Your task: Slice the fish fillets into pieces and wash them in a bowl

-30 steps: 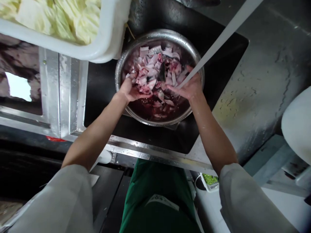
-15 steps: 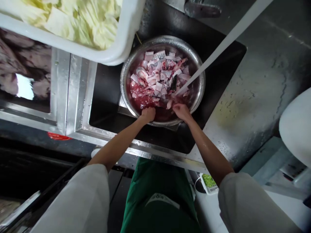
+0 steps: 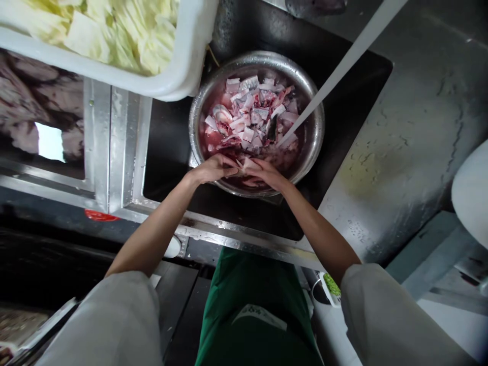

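A round metal basin (image 3: 317, 133) stands in the sink, holding chopped fish pieces (image 3: 259, 112) in reddish, bloody water. Both hands meet at its near side, fingertips close together. My left hand (image 3: 213, 170) reaches over the near-left rim, thumb and fingers curled at a pale fish piece (image 3: 249, 164). From the other side, my right hand (image 3: 269, 174) has its fingers closed on the same piece. Their lower fingers are partly hidden. Running water (image 3: 324, 91) slants from the upper right into the basin, landing just beyond my right hand.
A white tub (image 3: 190, 76) of cut cabbage (image 3: 125, 35) overhangs the sink's upper left. Left of it, another sink compartment (image 3: 99, 168) holds large pieces of meat (image 3: 57, 109). The wet steel counter (image 3: 366, 173) lies right, with a white rounded object (image 3: 473, 190) at its edge.
My left hand has opened from a fist in the red water and risen to the left. My right hand has moved left, and both now meet at a pale fish piece.
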Action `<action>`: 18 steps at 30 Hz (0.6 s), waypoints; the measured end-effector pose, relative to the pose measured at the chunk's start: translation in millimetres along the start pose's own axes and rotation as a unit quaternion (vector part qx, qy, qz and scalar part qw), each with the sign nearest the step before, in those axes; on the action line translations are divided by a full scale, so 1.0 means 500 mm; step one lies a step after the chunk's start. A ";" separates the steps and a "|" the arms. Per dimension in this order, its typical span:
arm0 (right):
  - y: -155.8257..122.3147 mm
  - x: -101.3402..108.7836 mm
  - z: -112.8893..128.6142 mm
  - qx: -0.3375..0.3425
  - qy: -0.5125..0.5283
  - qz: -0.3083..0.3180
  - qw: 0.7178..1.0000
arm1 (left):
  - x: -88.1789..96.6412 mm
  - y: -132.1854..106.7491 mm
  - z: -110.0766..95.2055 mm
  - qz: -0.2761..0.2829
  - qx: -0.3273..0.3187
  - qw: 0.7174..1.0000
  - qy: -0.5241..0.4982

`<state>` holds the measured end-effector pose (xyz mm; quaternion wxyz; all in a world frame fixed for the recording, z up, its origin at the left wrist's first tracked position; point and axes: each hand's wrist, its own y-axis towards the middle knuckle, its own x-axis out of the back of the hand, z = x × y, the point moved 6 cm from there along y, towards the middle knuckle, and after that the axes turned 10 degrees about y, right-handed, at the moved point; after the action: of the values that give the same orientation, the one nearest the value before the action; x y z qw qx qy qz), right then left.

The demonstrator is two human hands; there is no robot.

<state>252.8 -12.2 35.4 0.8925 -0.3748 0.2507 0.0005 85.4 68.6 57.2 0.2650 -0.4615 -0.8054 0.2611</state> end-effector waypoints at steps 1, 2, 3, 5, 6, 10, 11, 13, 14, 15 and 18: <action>0.004 -0.006 -0.001 -0.018 0.019 0.011 1.000 | 0.002 0.001 -0.005 -0.002 -0.002 1.000 -0.006; 0.009 -0.007 0.000 -0.025 0.025 0.013 0.999 | 0.003 0.005 -0.008 -0.007 -0.001 1.000 -0.009; 0.014 -0.004 0.004 -0.022 0.019 0.006 1.000 | 0.002 0.010 -0.010 -0.014 0.000 1.000 -0.012; 0.024 0.011 0.017 0.003 -0.019 -0.027 0.999 | 0.000 0.022 -0.012 -0.033 0.006 0.999 -0.020; 0.027 0.019 0.025 0.015 -0.042 -0.041 0.998 | 0.000 0.027 -0.013 -0.045 0.010 0.999 -0.024; 0.030 0.032 0.055 0.033 -0.097 -0.041 0.994 | 0.006 0.033 -0.026 -0.109 0.011 0.993 -0.042; 0.028 0.031 0.061 0.033 -0.099 -0.034 0.994 | 0.009 0.032 -0.030 -0.125 0.005 0.991 -0.048; 0.026 0.030 0.068 0.035 -0.099 -0.030 0.994 | 0.014 0.029 -0.038 -0.150 -0.008 0.987 -0.061; 0.026 0.030 0.069 0.038 -0.101 -0.035 0.994 | 0.015 0.029 -0.041 -0.157 -0.013 0.985 -0.066; 0.028 0.030 0.069 0.042 -0.107 -0.044 0.992 | 0.016 0.031 -0.042 -0.163 -0.017 0.984 -0.070; 0.041 0.040 0.069 0.061 -0.129 -0.091 0.986 | 0.022 0.043 -0.039 -0.183 -0.020 0.979 -0.088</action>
<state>282.0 22.0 33.2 0.9349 -0.3379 0.0980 -0.0471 106.8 91.1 59.2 0.2272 -0.2864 -0.9016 0.2312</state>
